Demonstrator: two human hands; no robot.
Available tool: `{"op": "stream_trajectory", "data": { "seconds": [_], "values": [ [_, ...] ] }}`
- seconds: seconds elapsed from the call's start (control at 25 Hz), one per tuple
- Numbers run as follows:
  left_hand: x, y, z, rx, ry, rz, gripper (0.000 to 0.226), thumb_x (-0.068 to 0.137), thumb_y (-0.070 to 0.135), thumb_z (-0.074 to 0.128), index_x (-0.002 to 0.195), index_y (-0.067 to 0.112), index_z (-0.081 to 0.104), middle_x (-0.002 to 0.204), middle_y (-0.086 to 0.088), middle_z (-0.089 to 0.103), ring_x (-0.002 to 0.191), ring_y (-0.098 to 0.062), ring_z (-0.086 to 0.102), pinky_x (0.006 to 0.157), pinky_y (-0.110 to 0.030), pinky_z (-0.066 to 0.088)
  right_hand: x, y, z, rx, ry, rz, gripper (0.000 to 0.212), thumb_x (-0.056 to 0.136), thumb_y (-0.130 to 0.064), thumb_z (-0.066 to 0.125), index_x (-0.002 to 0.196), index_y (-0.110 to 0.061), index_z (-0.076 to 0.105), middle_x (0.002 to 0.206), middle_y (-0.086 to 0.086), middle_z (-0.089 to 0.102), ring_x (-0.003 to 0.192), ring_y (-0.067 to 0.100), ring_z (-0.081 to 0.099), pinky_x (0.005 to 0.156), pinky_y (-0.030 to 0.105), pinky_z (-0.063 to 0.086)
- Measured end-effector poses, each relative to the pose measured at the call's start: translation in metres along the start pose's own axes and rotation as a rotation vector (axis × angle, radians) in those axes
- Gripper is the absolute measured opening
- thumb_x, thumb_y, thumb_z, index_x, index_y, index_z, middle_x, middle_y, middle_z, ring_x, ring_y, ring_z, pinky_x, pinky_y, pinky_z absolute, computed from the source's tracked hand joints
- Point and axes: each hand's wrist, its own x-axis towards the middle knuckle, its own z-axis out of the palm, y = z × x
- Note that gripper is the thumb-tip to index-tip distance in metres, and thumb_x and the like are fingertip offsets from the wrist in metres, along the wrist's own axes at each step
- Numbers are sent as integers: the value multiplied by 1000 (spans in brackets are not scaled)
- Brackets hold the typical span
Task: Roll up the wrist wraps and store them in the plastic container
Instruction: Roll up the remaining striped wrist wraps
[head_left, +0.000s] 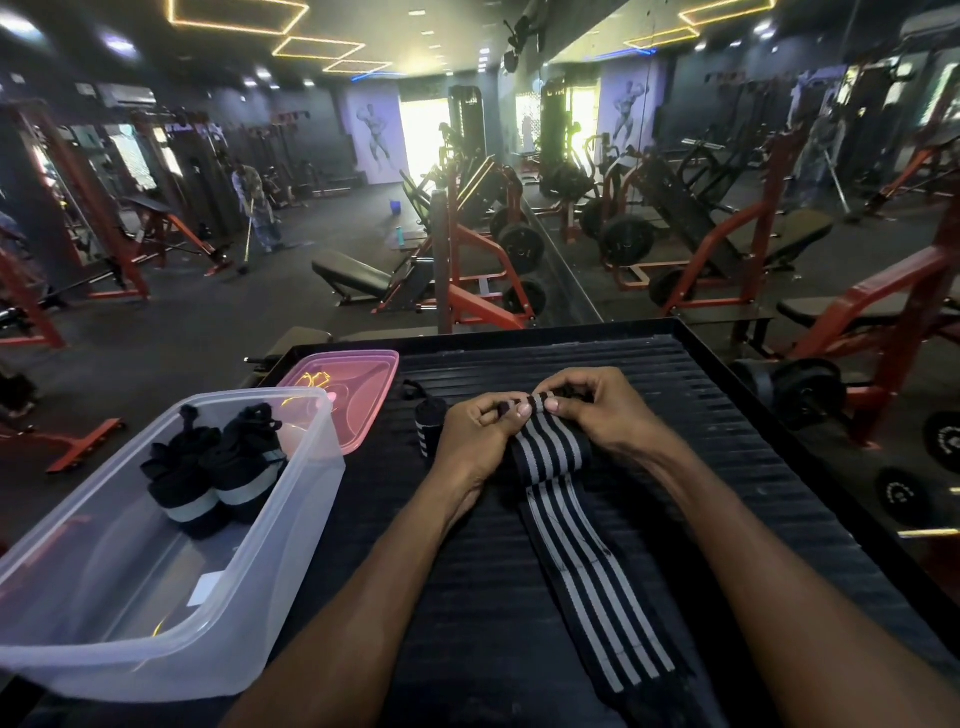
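Black-and-grey striped wrap (566, 499), no readable label, far end pinched by left hand (475, 431) and right hand (597, 410).

Both hands (475, 431) (597, 410) pinch striped wrap (571, 519)

Gym interior, dark walls, dark rubber floor (171, 332). Ceiling (156, 47) black with yellow hexagon LED strips (236, 15) plus small spotlights. Bright window (423, 130) at far end, blown out. Mural (371, 130) of a bodybuilder beside it. Mirror wall (727, 156) on the right, reflecting racks and benches. Red-and-black machines (467, 244) throughout, weight plates (521, 248) loaded on them. Black incline bench (350, 275) mid-floor. Person with mop (257, 208) at far left. Blue bucket (397, 208) on floor near window. Desk (727, 395) in foreground is black, ribbed, raised rim.
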Motion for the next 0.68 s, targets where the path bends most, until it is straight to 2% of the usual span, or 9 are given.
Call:
{"op": "stream_trajectory", "data": {
  "seconds": [0.16,0.32,0.44,0.52,0.68],
  "values": [
    [1,1,-2,14,12,11,14,90,5,69,93,17,75,93,-7,79,91,-19,75,86,-33,58,-1,-1,1,152,-47,130,11,88,-7,73,93,-15,78,98,12,76,91,19,71,81,33,59],
    [3,0,0,-46,-7,-32,10,90,13,71,99,11,76,100,-10,77,98,-23,73,93,-38,57,-2,-3,0,208,1,35,25,82,7,73,86,-16,78,92,6,78,91,18,73,86,31,59],
    [5,-1,0,-89,1,-80,14,91,21,71,96,10,78,101,-13,77,101,-28,72,99,-45,54,-1,-4,0,230,38,64,30,79,14,71,82,-15,78,91,9,77,91,22,73,89,38,58],
    [4,-2,0,-58,24,-37,8,91,13,70,95,11,77,98,-11,78,100,-24,72,99,-42,54,0,-2,1,246,39,105,30,80,13,70,82,-15,78,92,11,76,90,23,71,93,42,57],
    [2,-1,-1,-15,34,25,12,90,8,70,96,16,75,96,-6,78,94,-16,73,90,-30,57,0,1,1,263,-16,200,11,86,-2,73,92,-10,77,96,13,76,92,24,72,94,49,55]
  ]
}}
